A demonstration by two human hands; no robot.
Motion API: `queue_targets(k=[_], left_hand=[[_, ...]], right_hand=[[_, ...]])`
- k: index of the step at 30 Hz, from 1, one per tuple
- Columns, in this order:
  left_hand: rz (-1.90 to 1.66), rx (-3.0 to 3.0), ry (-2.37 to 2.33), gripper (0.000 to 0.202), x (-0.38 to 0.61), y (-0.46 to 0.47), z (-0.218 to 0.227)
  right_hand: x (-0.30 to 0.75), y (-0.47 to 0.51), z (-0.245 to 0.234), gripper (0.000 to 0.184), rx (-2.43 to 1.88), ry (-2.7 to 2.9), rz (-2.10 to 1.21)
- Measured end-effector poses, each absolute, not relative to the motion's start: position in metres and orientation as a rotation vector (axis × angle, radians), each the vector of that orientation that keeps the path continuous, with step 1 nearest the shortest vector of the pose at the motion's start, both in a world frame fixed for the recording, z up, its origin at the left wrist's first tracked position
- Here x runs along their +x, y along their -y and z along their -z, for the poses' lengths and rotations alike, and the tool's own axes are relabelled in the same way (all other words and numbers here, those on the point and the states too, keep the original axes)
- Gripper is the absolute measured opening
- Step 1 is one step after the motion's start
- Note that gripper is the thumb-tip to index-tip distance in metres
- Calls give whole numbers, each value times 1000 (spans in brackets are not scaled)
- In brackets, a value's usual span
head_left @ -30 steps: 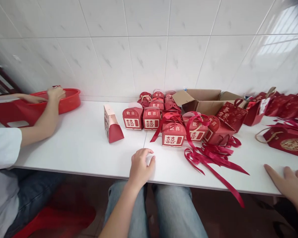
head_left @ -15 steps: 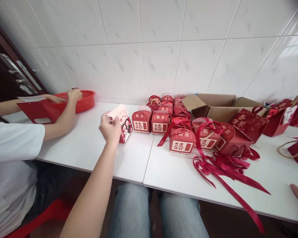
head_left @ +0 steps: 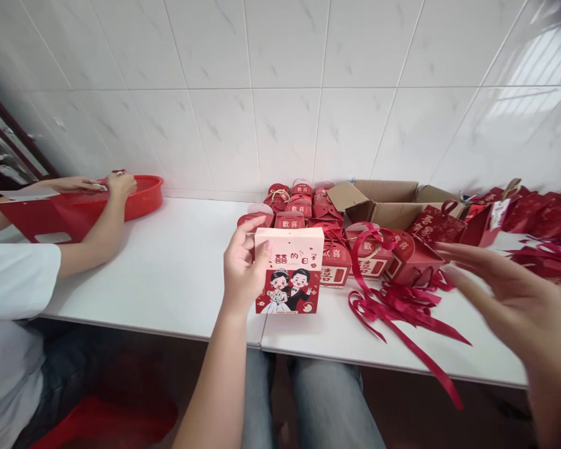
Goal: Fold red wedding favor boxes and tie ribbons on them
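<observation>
A small red and pale pink gift box (head_left: 290,274) with a cartoon bride and groom faces me, upright, just above the white table. My left hand (head_left: 245,265) grips its left side, thumb on the front and fingers behind. Off to the right, my right hand (head_left: 509,299) hovers over the table with fingers apart and nothing in them, slightly blurred. Nearest to it are a red gift box (head_left: 414,262) and a heap of dark pink ribbons (head_left: 411,312). Behind the held box stand several red gift boxes (head_left: 334,259), partly hidden by it.
An open cardboard box (head_left: 388,190) sits against the tiled wall, with red gift bags (head_left: 484,218) to its right. At the left a person (head_left: 14,280) reaches over a red plastic basket (head_left: 144,196), with a red bag (head_left: 51,218) before them on the table.
My left hand has brought the gift box rightward and nearer, turning its picture side toward me. My right hand has come into view from the right edge. The other person's hands have drawn together.
</observation>
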State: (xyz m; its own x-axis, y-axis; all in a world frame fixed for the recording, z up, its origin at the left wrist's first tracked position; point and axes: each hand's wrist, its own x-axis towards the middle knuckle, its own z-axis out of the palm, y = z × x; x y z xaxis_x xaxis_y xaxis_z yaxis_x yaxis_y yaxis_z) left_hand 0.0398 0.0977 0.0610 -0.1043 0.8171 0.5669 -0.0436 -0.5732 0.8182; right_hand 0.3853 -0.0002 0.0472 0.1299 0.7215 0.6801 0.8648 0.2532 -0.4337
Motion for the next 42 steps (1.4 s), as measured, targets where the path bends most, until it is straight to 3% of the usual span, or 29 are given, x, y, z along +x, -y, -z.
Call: queue_targets(k=[3,7,12,17,22,27,34,42], left_hand=[[-1744,1557,-848,40,53,-98,-53],[-1819,1448,-944,44,61,-94,-32],[-1843,1331,-1060,42,63,-88,-13],[-1755,1298,-1071,41,61,-87,-14],[-1715,1218,-1058,44,58,-85,-15],[-1723,1231,-1070,40,61,-84,-14],[-1697,1498,-1227,15,61,-83,-13],[-1655,1462,-1081,9,57,-85,-18]], right_hand=[[310,-30,-98,19,-1072,1951,30],[264,-74,-122,22,-1182,2235,-92],[250,-104,-120,7,-1367,2440,-159],[247,-111,-119,11,-1369,2444,-188],[251,-116,-118,3,-1208,2492,-341],[252,-124,-115,26,-1147,2490,-509],[252,-124,-113,21,-1139,2547,-621],[254,-120,-118,20,-1167,2636,-472]])
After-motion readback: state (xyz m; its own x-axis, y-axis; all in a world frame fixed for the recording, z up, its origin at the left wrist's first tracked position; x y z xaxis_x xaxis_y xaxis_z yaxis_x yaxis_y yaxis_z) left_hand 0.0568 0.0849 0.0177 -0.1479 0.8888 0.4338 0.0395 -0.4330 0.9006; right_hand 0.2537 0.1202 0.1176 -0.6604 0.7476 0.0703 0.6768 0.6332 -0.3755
